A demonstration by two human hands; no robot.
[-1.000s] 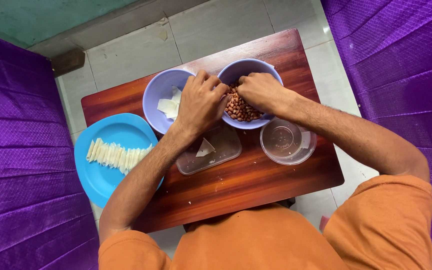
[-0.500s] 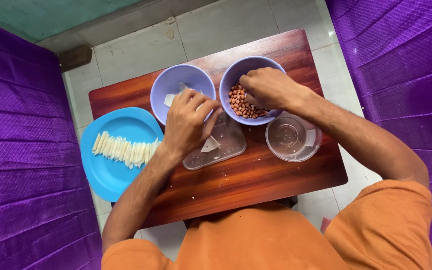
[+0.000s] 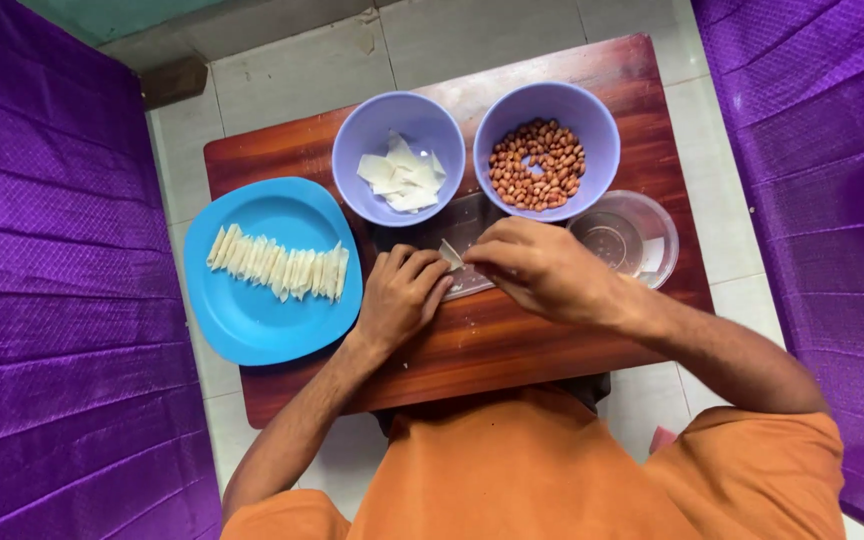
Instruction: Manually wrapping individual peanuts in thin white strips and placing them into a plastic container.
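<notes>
Seen from above, everything is placed against the clear flat plastic lid (image 3: 452, 250) at the middle of the dark red wooden surface (image 3: 512, 345). Far to the lid's left sits a bright blue plastic plate (image 3: 252, 320) carrying a row of folded white pastry cones (image 3: 277, 268). Just behind the lid on its left stands a lilac bowl of loose white pastry sheets (image 3: 402, 172).

My left hand (image 3: 399, 298) rests at the lid's near left edge, fingers curled in, pinching one side of a small white pastry cone (image 3: 450, 254) that lies over the lid. My right hand (image 3: 542, 268), at the lid's right, closes narrowly on the cone's other side.

Behind the lid on its right stands a lilac bowl of red-brown peanuts (image 3: 537, 165); further right, an empty clear round tub (image 3: 624, 238).

I judge the thin pastry could tear or unroll if I squeeze too hard, and any filling would spill onto the lid.
</notes>
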